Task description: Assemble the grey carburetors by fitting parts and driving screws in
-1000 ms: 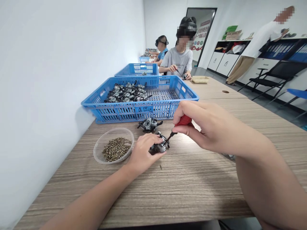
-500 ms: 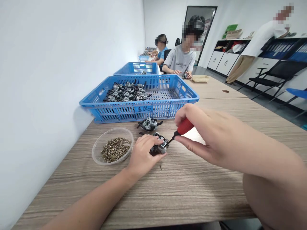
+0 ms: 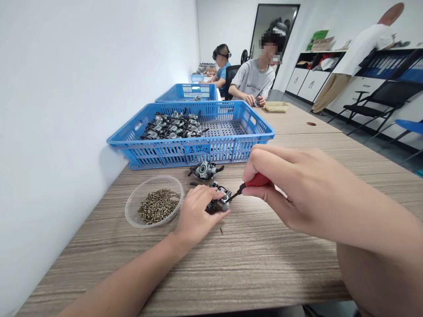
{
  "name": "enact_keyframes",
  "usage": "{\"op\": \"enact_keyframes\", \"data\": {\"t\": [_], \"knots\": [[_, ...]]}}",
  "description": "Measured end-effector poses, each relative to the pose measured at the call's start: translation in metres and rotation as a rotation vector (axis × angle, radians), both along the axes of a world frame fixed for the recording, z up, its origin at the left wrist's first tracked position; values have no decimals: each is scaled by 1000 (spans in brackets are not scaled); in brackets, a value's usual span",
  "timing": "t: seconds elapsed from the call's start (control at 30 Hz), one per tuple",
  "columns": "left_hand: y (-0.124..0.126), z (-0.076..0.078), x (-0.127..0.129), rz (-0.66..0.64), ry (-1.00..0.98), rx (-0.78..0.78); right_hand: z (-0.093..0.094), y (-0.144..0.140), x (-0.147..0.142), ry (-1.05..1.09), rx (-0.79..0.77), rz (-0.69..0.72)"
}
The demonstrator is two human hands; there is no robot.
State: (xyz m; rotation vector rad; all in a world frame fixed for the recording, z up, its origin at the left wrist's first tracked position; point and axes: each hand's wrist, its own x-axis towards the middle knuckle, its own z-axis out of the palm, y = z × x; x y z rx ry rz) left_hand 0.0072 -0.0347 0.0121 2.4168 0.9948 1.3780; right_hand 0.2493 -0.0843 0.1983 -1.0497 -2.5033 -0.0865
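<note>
Wood-grain table [image 3: 264,264] runs along a white wall, with a blue basket [image 3: 190,152] of metal parts as the landmark. Just in front of the basket lies one loose carburetor [image 3: 205,170]; nearer the person than that, the left hand [image 3: 194,215] is closed around a second carburetor [image 3: 218,201], pressing it to the table. The right hand [image 3: 291,185] grips a red-handled screwdriver [image 3: 251,182], its dark tip touching that held part. Left of the held part, in front of the basket, sits a clear bowl of screws [image 3: 154,206]. One stray screw [image 3: 221,230] lies beside the left hand. Beyond the basket, seated people work at the same table.
</note>
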Motion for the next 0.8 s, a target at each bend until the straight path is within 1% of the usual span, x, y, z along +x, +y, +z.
{"op": "enact_keyframes", "data": {"t": [0.1, 0.23, 0.3, 0.43, 0.6, 0.8], "knots": [[0, 1, 0, 12, -6, -28, 1, 5, 2, 28, -34, 38], [-1, 1, -1, 108, -57, -141, 7, 16, 15, 98, -133, 112], [-2, 2, -1, 127, -70, -168, 9, 21, 23, 131, -131, 103], [-5, 4, 2, 120, -39, -214, 6, 32, 31, 203, -61, 75], [-6, 7, 2, 100, -5, -242, -5, 43, 25, 211, -126, 146], [-5, 6, 0, 26, 42, -214, -7, 46, 22, 177, -137, 156]]}}
